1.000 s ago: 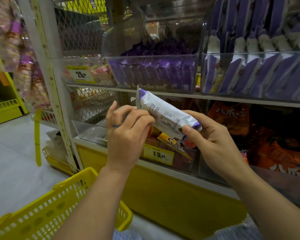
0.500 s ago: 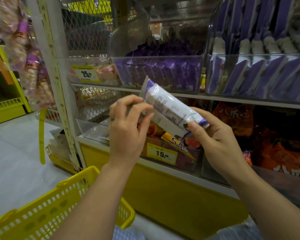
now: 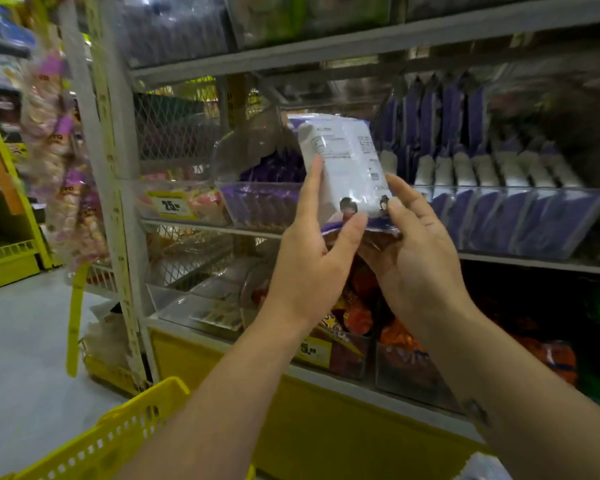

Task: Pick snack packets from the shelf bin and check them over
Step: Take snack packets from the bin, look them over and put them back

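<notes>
Sitting nearest, low on the left, is the yellow basket (image 3: 118, 441), its rim just below the left forearm. Both forearms rise from the bottom edge and the hands come together in front of the shelves. The left hand (image 3: 312, 251) grips the packet (image 3: 343, 164) by its lower left, thumb pressed on the bottom of the printed face and forefinger running straight up the left edge. The right hand (image 3: 416, 251) pinches the lower right corner, palm turned inward, fingers loosely curved. So both hands are clamped on the one packet, close beside each other at its bottom edge.

The packet stands upright in the air, white side with small print facing the camera and purple showing at top and bottom, clear of the bin (image 3: 257, 202) just behind it. That clear bin holds more purple packets. A wider bin (image 3: 534, 216) to its right carries rows of purple-and-white ones. Below, orange packs (image 3: 395, 337) fill the lower shelf. A yellow price tag (image 3: 172, 204) reading 25 sits left of the bin, and farther left a strip of snacks (image 3: 59, 168) hangs blurred.
</notes>
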`<state>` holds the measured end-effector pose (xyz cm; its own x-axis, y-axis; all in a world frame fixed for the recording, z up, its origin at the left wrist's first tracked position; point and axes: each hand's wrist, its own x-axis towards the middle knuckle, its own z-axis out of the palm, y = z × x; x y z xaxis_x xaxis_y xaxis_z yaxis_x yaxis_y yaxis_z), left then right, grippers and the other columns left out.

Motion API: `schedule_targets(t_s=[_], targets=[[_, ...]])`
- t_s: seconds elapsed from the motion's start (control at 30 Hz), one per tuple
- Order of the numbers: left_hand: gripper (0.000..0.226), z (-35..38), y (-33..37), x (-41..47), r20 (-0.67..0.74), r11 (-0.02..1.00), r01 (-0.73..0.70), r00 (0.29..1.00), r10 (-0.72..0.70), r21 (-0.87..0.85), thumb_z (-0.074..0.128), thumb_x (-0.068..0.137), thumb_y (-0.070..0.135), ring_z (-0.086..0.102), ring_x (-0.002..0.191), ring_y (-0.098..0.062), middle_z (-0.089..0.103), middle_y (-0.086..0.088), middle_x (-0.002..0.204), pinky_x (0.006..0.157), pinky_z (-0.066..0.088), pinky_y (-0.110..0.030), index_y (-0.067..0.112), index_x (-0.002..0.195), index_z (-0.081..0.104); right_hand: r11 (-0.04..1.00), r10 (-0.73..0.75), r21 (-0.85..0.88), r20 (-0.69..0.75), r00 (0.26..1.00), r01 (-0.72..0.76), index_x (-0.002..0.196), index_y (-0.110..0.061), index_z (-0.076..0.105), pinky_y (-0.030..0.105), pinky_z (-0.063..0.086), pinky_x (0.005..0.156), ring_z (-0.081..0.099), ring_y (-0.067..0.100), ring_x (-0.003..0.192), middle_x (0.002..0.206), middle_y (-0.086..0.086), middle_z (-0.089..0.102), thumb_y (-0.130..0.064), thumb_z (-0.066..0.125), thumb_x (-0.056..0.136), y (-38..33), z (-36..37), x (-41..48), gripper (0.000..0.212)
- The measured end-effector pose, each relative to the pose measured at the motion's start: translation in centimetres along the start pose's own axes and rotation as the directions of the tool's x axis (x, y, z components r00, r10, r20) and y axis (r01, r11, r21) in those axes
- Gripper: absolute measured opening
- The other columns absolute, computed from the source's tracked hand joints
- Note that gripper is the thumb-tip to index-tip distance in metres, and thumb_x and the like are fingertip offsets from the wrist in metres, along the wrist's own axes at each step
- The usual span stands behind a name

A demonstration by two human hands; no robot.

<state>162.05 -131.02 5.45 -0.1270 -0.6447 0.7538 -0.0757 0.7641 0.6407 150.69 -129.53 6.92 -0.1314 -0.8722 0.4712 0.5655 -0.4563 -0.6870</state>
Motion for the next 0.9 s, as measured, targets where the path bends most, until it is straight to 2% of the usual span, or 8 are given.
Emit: schedule_targets(t_s=[0.1,0.2,0.33,0.4,0.47,0.6,0.73,0.9], targets=[[0.064,-0.1,2.3,2.8,-0.010,0.995,-0.053,0.998,0.054,0.083,0.057,0.097,0.022,0.048,0.112,0.021,0.043,0.021,0.139,0.092,0.045,-0.008,0.022,0.153,0.026,0.930,-0.047,-0.363,0.056,0.997,0.064,0.114,-0.031,0.057,0.022,0.056,0.065,0.072,0.008,0.087,0.098,-0.005,0.074,-0.018,0.046,0.101,-2.6,-0.4,1.1,0.022],[0.058,-1.6,4.1,6.1,0.030,0.969,-0.060,0.998,0.054,0.241,0.062,0.094,0.023,0.052,0.122,-0.002,0.048,0.009,0.141,0.102,0.046,-0.026,0.023,0.148,0.038,0.513,-0.163,-0.820,0.198,0.967,0.254,0.112,-0.040,0.060,0.012,0.050,0.064,0.065,-0.007,0.084,0.100,-0.018,0.068,-0.027,0.055,0.097,-6.1,-2.2,3.3,0.021],[0.054,-2.1,5.7,10.2,0.203,0.867,-0.095,0.979,-0.007,0.490,0.062,0.094,0.031,0.048,0.127,-0.008,0.050,0.006,0.144,0.105,0.035,-0.021,0.024,0.144,0.045,0.002,-0.099,-0.953,0.300,0.949,0.302,0.103,-0.032,0.072,0.013,0.048,0.065,0.063,-0.006,0.075,0.084,-0.014,0.070,-0.027,0.061,0.093,-10.6,-4.2,7.1,0.016],[0.051,-1.7,6.4,12.0,0.312,0.819,-0.119,0.947,-0.077,0.562,0.061,0.094,0.034,0.051,0.121,-0.006,0.054,0.007,0.140,0.101,0.036,-0.017,0.026,0.142,0.049,-0.144,0.068,-0.948,0.275,0.959,0.282,0.102,-0.030,0.074,0.013,0.048,0.069,0.063,-0.006,0.081,0.087,-0.015,0.069,-0.025,0.063,0.092,-11.9,-4.8,8.8,0.016],[0.045,-1.2,7.0,13.5,0.401,0.800,-0.110,0.900,-0.172,0.590,0.061,0.093,0.035,0.061,0.110,-0.009,0.065,0.006,0.124,0.104,0.043,-0.029,0.028,0.137,0.054,-0.249,0.219,-0.914,0.269,0.938,0.320,0.103,-0.029,0.074,0.011,0.045,0.075,0.064,-0.004,0.088,0.089,-0.020,0.067,-0.024,0.063,0.092,-12.5,-5.0,10.0,0.017],[0.038,0.1,7.5,16.4,0.501,0.761,-0.143,0.824,-0.262,0.633,0.060,0.094,0.034,0.071,0.078,-0.004,0.069,0.017,0.091,0.085,0.054,-0.028,0.028,0.131,0.058,-0.348,0.368,-0.849,0.265,0.891,0.397,0.108,-0.028,0.072,0.004,0.040,0.064,0.055,-0.010,0.073,0.088,-0.021,0.062,-0.020,0.062,0.092,-12.9,-4.7,11.4,0.021],[0.032,1.5,7.3,18.7,0.549,0.782,-0.094,0.764,-0.340,0.616,0.059,0.095,0.031,0.073,0.071,-0.007,0.072,0.008,0.086,0.074,0.059,-0.027,0.023,0.126,0.057,-0.321,0.453,-0.823,0.301,0.839,0.469,0.112,-0.025,0.072,0.002,0.038,0.062,0.056,-0.004,0.074,0.096,-0.014,0.065,-0.016,0.063,0.091,-13.1,-3.8,12.4,0.024],[0.030,2.7,6.4,20.4,0.564,0.693,-0.190,0.743,-0.362,0.695,0.059,0.095,0.035,0.067,0.065,0.003,0.065,0.013,0.088,0.056,0.054,-0.015,0.026,0.124,0.058,-0.349,0.563,-0.761,0.296,0.771,0.547,0.113,-0.023,0.072,0.020,0.047,0.082,0.063,0.010,0.093,0.109,-0.006,0.070,-0.020,0.061,0.093,-12.5,-3.1,13.2,0.023]])
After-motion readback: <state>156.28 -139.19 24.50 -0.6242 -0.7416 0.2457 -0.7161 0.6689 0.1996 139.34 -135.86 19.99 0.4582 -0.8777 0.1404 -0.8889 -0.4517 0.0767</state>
